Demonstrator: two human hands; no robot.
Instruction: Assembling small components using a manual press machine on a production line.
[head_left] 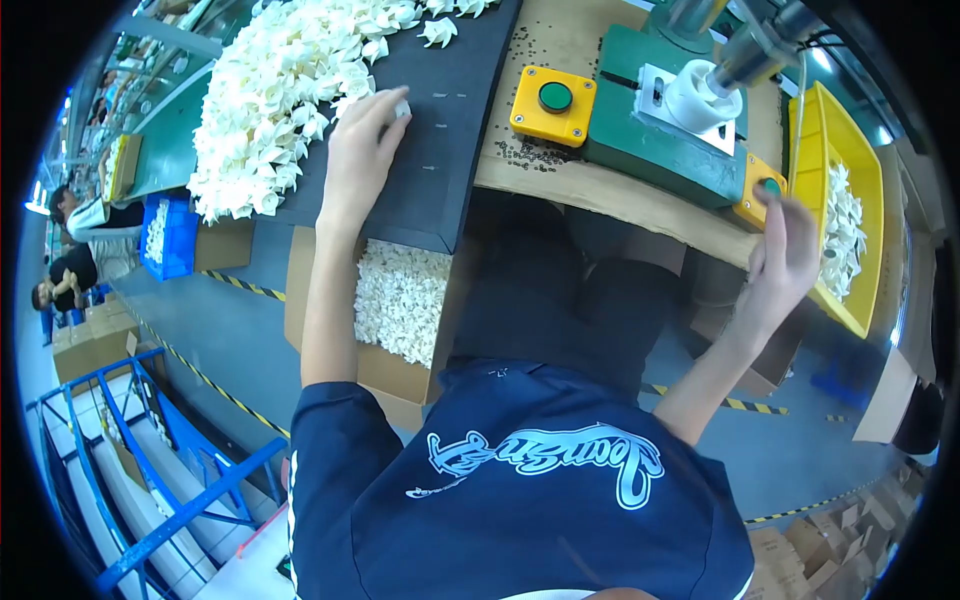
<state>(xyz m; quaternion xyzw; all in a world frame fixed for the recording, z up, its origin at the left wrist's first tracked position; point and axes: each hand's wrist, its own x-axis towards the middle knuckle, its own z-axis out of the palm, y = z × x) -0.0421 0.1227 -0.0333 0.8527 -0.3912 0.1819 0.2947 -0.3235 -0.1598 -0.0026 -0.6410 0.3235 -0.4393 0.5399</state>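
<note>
Green press fixture (665,140), one. Yellow push-button boxes, two: one (552,104) left of it, one (758,192) right, touched by right hand (785,255), fingers loosely open, empty. Left hand (362,150) pinches one white plastic part (402,107) beside heap (280,90), far left.

Small white plastic part (402,108) pinched in left-hand fingertips, resting on dark mat, just right of big heap of white star-shaped plastic parts (290,90). Heap: loose, jumbled, covers mat's left side. Yellow push-button box, green button (765,190), at right end of green press base, right fingers on it. Twin box (553,103) left of base, untouched.
</note>
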